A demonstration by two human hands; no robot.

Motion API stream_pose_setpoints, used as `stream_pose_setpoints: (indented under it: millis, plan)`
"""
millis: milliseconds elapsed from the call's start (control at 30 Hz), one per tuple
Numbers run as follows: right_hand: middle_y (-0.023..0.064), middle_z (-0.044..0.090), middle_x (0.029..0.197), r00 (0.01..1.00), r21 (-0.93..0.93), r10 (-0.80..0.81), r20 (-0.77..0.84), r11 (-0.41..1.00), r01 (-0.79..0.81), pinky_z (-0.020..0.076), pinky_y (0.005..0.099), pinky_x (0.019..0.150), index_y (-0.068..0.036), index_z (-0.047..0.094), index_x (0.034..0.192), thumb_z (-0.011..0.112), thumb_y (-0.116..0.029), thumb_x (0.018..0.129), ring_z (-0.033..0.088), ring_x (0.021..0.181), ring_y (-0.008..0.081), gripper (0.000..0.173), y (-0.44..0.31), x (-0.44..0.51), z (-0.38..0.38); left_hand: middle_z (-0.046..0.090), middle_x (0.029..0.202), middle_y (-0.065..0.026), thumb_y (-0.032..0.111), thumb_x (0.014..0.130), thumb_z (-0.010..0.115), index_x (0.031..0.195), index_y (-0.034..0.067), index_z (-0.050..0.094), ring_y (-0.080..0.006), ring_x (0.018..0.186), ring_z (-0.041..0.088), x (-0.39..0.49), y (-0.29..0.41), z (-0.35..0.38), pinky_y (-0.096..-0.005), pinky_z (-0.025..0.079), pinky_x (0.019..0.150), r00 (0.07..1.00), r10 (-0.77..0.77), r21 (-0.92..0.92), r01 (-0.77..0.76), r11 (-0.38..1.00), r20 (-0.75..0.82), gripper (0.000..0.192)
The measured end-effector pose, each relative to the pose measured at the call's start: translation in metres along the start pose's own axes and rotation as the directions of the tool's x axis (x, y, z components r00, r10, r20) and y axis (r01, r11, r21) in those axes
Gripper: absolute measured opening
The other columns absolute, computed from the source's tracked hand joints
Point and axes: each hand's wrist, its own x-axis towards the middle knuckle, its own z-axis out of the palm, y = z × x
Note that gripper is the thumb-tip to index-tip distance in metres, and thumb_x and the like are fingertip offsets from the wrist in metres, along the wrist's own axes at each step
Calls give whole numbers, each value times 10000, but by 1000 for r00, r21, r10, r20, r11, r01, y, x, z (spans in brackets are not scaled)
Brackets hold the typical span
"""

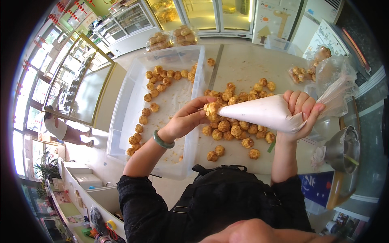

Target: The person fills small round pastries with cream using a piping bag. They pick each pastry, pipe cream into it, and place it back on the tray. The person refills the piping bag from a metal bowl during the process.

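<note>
Between its thumb and fingers, my left hand (189, 114) holds a cream puff shell (212, 111) above the table. My right hand (299, 111) is wrapped around the wide end of a piping bag (258, 112) filled with pale pink-white cream. The bag lies nearly level, its tip against the puff's right side; whether the tip is inside the shell is hidden. Loose plastic of the bag trails out above my right fist. Beneath the bag, a heap of puffs (235, 130) is spread on the table, partly covered by it.
To the left stands a clear plastic bin (179, 170) with puffs (154, 107) along its walls. A metal bowl (337, 152) sits at the right. Bagged puffs (299, 74) lie at the back right, near a ruler (216, 66). A person (65, 130) stands beyond the display case (82, 82).
</note>
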Motion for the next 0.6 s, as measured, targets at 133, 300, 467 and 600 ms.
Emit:
stream_pose_setpoints:
  millis: [133, 300, 467, 600]
  plan:
    - [-6, 352, 663, 992, -32, -11, -124, 999, 7, 356, 323, 689, -163, 325, 693, 324, -448, 1040, 360, 645, 156, 449, -2, 0, -13, 463, 1393, -123, 139, 1023, 433, 1426, 46, 373, -217, 1270, 485, 16, -2, -2, -383, 442, 1032, 994, -107, 96, 106, 990, 0, 418]
    - [19, 384, 711, 935, -347, -192, -299, 934, 81, 402, 375, 792, -155, 318, 719, 341, -461, 1035, 407, 725, 187, 441, -2, -5, -39, 546, 1281, -153, 271, 1004, 507, 1434, 52, 368, -193, 1157, 565, 67, -19, 1, -330, 485, 934, 907, -336, 540, 420, 729, -253, 502]
    - [54, 453, 741, 936, -525, -245, -253, 847, 80, 446, 428, 860, -150, 348, 722, 361, -489, 1021, 485, 787, 224, 452, -16, -14, -64, 545, 1269, -186, 255, 975, 558, 1368, 59, 464, -273, 1095, 600, 63, -22, -24, -348, 514, 881, 947, 300, 931, -6, 366, -112, 449]
    - [0, 349, 753, 927, -392, -241, -288, 913, 116, 364, 358, 780, -174, 306, 702, 364, -516, 1006, 389, 754, 180, 461, -35, -18, -74, 623, 1134, -179, 225, 899, 625, 1188, 49, 600, -273, 1026, 633, -25, 21, -120, -375, 532, 799, 925, 247, 944, 317, -88, -288, 339]
